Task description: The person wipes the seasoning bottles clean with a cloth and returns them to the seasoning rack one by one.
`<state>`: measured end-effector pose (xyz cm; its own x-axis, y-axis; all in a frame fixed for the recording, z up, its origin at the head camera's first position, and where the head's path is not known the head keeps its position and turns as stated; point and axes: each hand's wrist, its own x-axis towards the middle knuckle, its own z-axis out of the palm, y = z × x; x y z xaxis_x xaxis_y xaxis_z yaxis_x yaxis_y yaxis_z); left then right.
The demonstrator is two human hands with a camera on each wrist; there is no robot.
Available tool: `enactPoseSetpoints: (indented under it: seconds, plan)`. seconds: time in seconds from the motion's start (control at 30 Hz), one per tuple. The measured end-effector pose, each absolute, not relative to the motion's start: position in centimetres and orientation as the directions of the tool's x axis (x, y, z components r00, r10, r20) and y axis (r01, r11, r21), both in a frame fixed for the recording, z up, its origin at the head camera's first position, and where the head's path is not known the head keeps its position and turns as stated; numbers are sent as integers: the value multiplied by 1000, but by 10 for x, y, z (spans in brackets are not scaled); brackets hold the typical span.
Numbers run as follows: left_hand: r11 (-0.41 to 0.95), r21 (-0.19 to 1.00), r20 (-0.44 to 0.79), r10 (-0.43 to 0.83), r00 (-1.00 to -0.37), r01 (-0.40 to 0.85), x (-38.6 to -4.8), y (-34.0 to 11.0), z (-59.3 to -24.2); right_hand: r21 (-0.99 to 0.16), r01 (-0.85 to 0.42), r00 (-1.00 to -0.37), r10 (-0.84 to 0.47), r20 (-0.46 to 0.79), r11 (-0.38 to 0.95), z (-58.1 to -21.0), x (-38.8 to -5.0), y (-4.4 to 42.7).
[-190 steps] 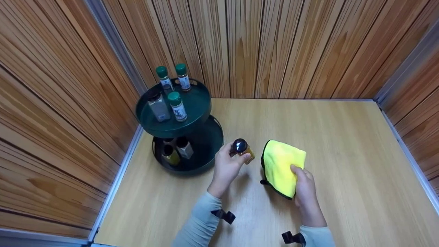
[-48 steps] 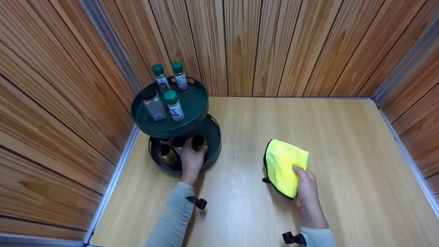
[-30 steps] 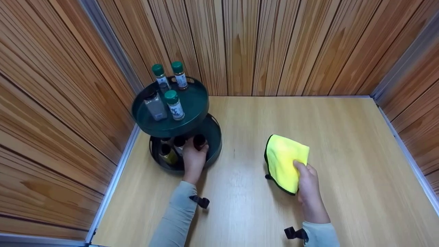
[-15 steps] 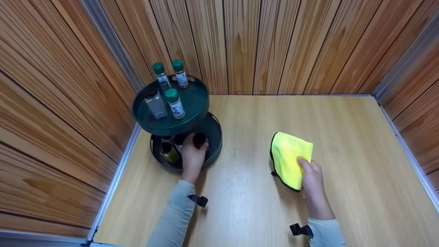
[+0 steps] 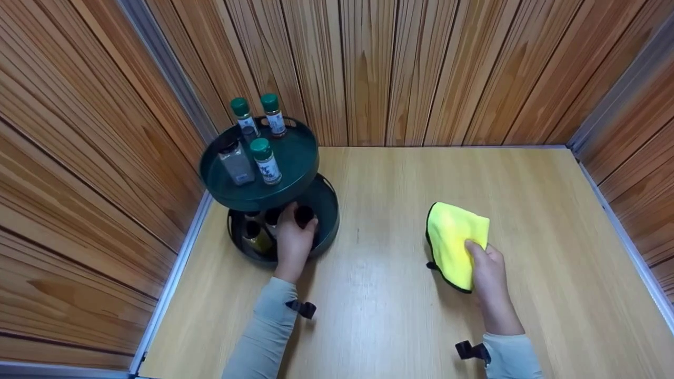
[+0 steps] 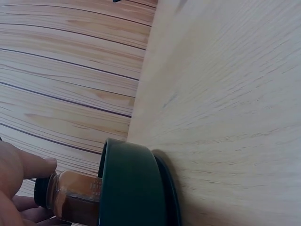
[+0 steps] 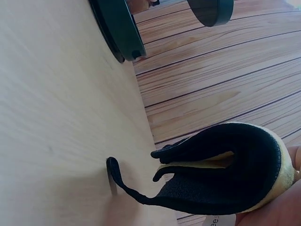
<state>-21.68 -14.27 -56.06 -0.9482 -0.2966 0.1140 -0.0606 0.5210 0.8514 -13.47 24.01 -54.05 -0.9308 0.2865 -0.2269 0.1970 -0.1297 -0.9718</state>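
On the lower tier of a dark green two-tier turntable rack (image 5: 329,231), my left hand (image 5: 293,242) holds a spice jar (image 5: 304,216) by its dark cap end. The left wrist view shows this jar (image 6: 77,197) with brown contents, its base hidden behind the tier's rim (image 6: 134,188). Beside the hand stand other dark-capped jars, one with yellow-green contents (image 5: 258,239). Over the table at the right, my right hand (image 5: 489,273) grips a folded yellow cloth (image 5: 455,242) with black edging. Its dark inner side and loop (image 7: 124,183) show in the right wrist view.
The upper tier (image 5: 295,168) overhangs part of the lower one. It carries a grey dark-capped jar (image 5: 237,166) and several green-capped spice bottles (image 5: 267,166). Wood-panelled walls (image 5: 368,73) enclose the tabletop (image 5: 379,316) at the back and sides.
My left hand has carried a dark-capped jar from above the table left into the lower tier, where it has since stayed nearly still. My right hand has shifted right and slightly up with the cloth.
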Motion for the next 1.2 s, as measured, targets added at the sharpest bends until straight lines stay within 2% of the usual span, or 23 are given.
enactPoseSetpoints:
  seconds: [0.27,0.43,0.77,0.97,1.2]
  plan:
    - [522,851,104,-265,-958,-52,-218,-146,-557,-979,167,-915,351,-197,-115,-535,-138,255]
    - [555,831,119,-237,-964,-34,-218,-150,-553,-978,191,-905,371,-209,-86,-533,-141,265]
    - [611,791,158,-187,-970,11,-214,-150,-546,-957,237,-894,422,-148,166,-529,-148,274]
    - [659,751,201,-161,-966,46,-210,-150,-545,-924,267,-917,368,-155,274,-539,-153,271]
    - [677,734,196,-133,-971,56,-203,-150,-544,-897,311,-932,287,-223,313,-550,-156,257]
